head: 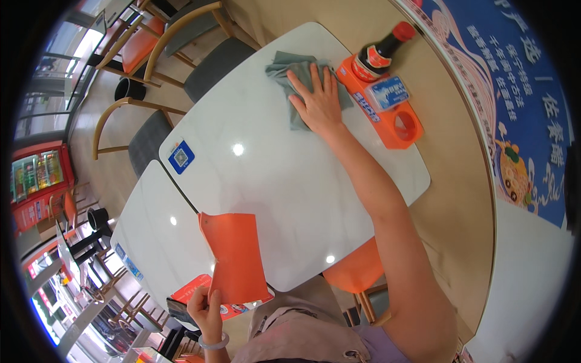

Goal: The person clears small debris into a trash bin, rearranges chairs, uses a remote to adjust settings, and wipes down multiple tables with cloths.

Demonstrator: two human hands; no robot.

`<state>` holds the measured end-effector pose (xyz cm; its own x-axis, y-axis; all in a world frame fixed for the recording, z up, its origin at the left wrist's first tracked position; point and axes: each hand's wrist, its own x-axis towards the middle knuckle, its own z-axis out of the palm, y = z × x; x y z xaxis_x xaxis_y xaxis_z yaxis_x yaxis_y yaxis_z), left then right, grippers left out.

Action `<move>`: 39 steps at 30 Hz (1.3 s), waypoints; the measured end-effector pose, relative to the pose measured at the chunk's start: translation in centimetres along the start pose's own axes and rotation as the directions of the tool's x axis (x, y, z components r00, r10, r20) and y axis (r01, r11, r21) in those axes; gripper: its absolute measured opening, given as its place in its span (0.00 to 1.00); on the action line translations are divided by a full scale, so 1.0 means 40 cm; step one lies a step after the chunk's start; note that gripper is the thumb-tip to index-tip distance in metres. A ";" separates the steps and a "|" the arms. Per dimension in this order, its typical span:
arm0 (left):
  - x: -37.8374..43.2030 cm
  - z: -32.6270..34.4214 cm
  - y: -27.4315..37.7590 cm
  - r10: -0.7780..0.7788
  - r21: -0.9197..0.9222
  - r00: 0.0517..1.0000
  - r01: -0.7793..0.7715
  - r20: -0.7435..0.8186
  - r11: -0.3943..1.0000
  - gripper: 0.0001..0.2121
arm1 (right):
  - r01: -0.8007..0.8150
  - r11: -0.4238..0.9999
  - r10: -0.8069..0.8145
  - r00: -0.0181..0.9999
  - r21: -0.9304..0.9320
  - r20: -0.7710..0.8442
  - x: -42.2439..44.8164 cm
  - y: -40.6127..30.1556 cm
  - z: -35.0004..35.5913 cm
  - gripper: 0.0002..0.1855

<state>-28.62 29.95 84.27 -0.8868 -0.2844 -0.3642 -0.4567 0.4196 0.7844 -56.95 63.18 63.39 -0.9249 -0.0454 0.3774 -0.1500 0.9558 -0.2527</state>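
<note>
My right hand (319,105) lies flat with its fingers spread on a grey-green cloth (295,77), which is bunched on the white marble-look table (272,181). Just right of the cloth stands an orange condiment caddy (386,122). It holds a dark sauce bottle (372,61) with a red cap and a clear box (388,94) with a blue label; one round slot shows no bottle. Near the table's lower edge, my left hand (206,311) grips an orange folded board or cover (238,258) by its lower corner. Below it, a red printed sheet or tray (193,288) is partly hidden.
A second white table (145,227) adjoins at the left. Blue code stickers (181,157) mark the tabletops. Wooden chairs with grey seats (150,138) stand along the far side, and an orange chair (356,267) is near me. A wall with a blue poster (522,90) rises at the right.
</note>
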 end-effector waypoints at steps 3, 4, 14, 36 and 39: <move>0.009 -0.007 -0.004 -0.050 -0.007 0.998 0.050 -0.035 0.999 0.07 | 0.038 0.997 -0.041 0.998 -0.065 -0.041 0.121 0.024 0.094 0.25; 0.014 -0.005 0.000 -0.052 -0.006 0.997 0.052 -0.054 0.999 0.07 | 0.018 0.995 -0.023 0.998 -0.102 -0.057 0.161 0.049 0.111 0.25; -0.029 -0.102 -0.099 -0.168 -0.145 0.967 0.142 -0.191 0.979 0.08 | -0.403 0.886 0.411 0.911 -0.227 -0.014 0.246 0.087 0.193 0.28; -0.133 -0.195 -0.201 -0.309 -0.371 0.847 0.144 -0.433 0.917 0.08 | 0.521 0.693 -0.650 0.750 0.499 0.119 0.020 -0.683 0.223 0.22; -0.126 -0.186 -0.203 -0.318 -0.434 0.856 0.126 -0.406 0.892 0.08 | 0.392 0.837 -0.465 0.877 0.383 0.119 0.028 -0.591 0.189 0.22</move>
<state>-19.93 21.56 83.47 -0.5855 -0.7275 -0.3577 -0.4883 -0.0358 0.8719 -57.09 38.33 63.04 -0.7832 -0.5187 0.3429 -0.6215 0.6709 -0.4046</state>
